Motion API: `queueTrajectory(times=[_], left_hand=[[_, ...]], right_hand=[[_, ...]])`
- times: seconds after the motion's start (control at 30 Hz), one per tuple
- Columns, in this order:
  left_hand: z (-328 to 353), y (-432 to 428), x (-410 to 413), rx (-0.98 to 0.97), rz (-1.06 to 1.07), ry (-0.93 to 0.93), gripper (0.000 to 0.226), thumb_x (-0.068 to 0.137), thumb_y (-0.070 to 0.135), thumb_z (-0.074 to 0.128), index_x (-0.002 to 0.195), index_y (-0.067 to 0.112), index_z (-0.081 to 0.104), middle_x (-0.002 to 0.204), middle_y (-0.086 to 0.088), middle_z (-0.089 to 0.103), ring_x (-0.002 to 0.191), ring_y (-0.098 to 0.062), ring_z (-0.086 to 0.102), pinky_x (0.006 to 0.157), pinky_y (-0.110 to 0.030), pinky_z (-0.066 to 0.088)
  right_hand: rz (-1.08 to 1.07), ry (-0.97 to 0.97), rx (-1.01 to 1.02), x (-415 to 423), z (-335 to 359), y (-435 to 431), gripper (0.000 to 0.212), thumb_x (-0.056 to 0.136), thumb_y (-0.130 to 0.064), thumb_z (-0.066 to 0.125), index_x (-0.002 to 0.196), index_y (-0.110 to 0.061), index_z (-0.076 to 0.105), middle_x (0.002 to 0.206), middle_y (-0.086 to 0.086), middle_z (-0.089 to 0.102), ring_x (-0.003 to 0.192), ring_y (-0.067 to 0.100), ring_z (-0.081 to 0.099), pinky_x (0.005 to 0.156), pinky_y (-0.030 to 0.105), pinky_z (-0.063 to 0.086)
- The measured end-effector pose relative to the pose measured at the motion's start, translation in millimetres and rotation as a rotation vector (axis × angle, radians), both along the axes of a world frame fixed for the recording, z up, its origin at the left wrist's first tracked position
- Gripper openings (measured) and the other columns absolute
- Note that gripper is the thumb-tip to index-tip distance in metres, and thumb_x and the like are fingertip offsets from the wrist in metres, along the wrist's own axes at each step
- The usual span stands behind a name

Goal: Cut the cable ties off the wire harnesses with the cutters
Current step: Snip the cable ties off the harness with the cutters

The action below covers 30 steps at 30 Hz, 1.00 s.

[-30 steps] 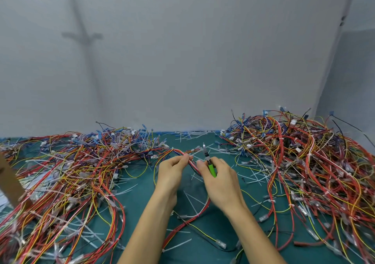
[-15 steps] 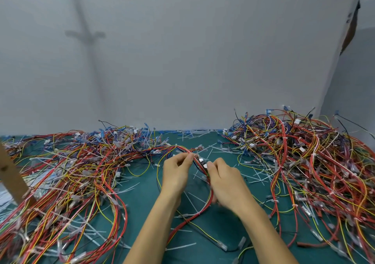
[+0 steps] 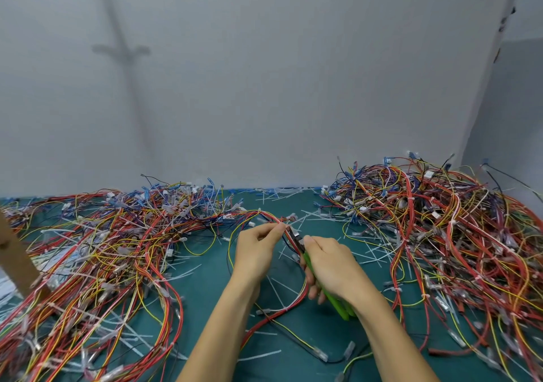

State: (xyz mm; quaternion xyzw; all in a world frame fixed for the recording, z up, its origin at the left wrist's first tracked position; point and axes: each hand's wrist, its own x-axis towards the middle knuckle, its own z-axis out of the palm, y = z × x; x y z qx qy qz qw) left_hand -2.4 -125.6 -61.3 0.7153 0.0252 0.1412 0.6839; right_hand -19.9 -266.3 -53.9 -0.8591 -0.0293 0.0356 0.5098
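Green handles of the cutters [image 3: 338,305] come out under the palm of my right hand [image 3: 329,267], whose fingers are curled round them. The dark head shows only in the small gap between the two hands, in the lower middle of the frame. I cannot make out if the blades are on a cable tie, because the spot is too small and partly covered by the fingers.

My left hand [image 3: 258,252] pinches the red wire harness [image 3: 282,311] just beside the cutter head. The harness loops down on the teal counter [image 3: 205,287] and passes behind the right hand, so part of it is hidden.

The left pile [image 3: 102,249] and the right pile [image 3: 440,234] of harnesses are both cut off by the frame edges. White cut ties [image 3: 373,252] lie between them.

Half a second ago the cutters were fully hidden under the right hand; now the handles and the head are visible. Both hands remain at the same place on the harness.
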Motion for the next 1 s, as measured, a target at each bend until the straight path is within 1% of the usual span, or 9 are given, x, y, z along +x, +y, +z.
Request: queueTrajectory(times=[0.2,0.37,0.47,0.6,0.67,0.77,0.8,0.9,1.0], left_hand=[[-1,2,0,0.044,0.014,0.019,0.013,0.089,0.022,0.069,0.079,0.022,0.078,0.076,0.016,0.074,0.073,0.013,0.062,0.065,-0.001,0.043],[-2,1,0,0.136,-0.021,0.037,0.017,0.091,0.025,0.066,0.081,0.018,0.078,0.079,0.002,0.074,0.079,-0.007,0.062,0.079,-0.027,0.047],[-2,0,0,0.237,-0.036,0.019,0.028,0.095,0.025,0.06,0.072,0.012,0.068,0.063,0.002,0.055,0.066,-0.012,0.044,0.067,-0.033,0.036],[-4,-3,1,0.369,-0.06,-0.016,0.039,0.1,0.019,0.049,0.063,0.015,0.04,0.061,0.005,0.031,0.06,-0.013,0.028,0.059,-0.035,0.023],[-3,-4,2,0.39,-0.019,0.002,0.043,0.101,0.019,0.046,0.06,0.019,0.034,0.067,0.003,0.032,0.069,-0.016,0.031,0.06,-0.035,0.025],[-2,-1,5,0.456,0.056,0.093,0.04,0.102,0.021,0.042,0.063,0.021,0.04,0.088,-0.001,0.038,0.095,-0.021,0.034,0.081,-0.033,0.028],[-1,0,6,0.467,0.046,0.116,0.038,0.103,0.021,0.04,0.064,0.021,0.042,0.092,-0.001,0.038,0.1,-0.023,0.034,0.082,-0.032,0.027],[0,1,10,0.475,-0.008,0.106,0.043,0.102,0.015,0.041,0.06,0.02,0.039,0.08,-0.001,0.035,0.108,-0.043,0.044,0.086,-0.042,0.033],[-2,1,10,0.484,0.0,0.087,0.045,0.102,0.014,0.04,0.058,0.021,0.035,0.077,-0.002,0.034,0.11,-0.046,0.046,0.091,-0.043,0.036]], right_hand=[[-0.007,-0.014,-0.009,-1,1,2,0.045,0.101,-0.037,0.031,0.076,-0.008,0.057,0.052,0.006,0.059,0.043,0.025,0.064,0.039,0.028,0.046],[-0.012,0.04,-0.012,0,1,-1,0.046,0.101,-0.036,0.03,0.08,-0.005,0.057,0.05,0.006,0.058,0.041,0.024,0.063,0.037,0.026,0.045],[-0.008,0.087,0.001,2,0,-2,0.047,0.1,-0.038,0.031,0.08,-0.005,0.057,0.05,0.007,0.058,0.042,0.026,0.064,0.038,0.026,0.046],[0.012,0.2,0.123,5,-1,-2,0.048,0.101,-0.04,0.03,0.083,-0.004,0.057,0.051,0.008,0.056,0.044,0.03,0.063,0.041,0.03,0.047],[-0.004,0.219,0.17,6,1,-1,0.049,0.101,-0.041,0.03,0.082,-0.005,0.057,0.049,0.007,0.055,0.045,0.031,0.063,0.042,0.03,0.047],[-0.05,0.161,0.16,6,4,-4,0.047,0.1,-0.039,0.031,0.079,-0.007,0.058,0.049,0.005,0.056,0.045,0.031,0.064,0.042,0.029,0.046],[-0.063,0.129,0.138,5,5,-5,0.046,0.1,-0.039,0.031,0.079,-0.008,0.058,0.049,0.005,0.057,0.046,0.03,0.064,0.042,0.029,0.046],[-0.047,0.077,0.065,1,7,-3,0.045,0.1,-0.039,0.032,0.078,-0.009,0.058,0.053,0.005,0.059,0.045,0.028,0.065,0.04,0.028,0.046],[-0.007,0.1,0.008,-3,7,1,0.045,0.101,-0.038,0.033,0.081,-0.007,0.058,0.06,0.008,0.061,0.045,0.028,0.066,0.039,0.026,0.046]])
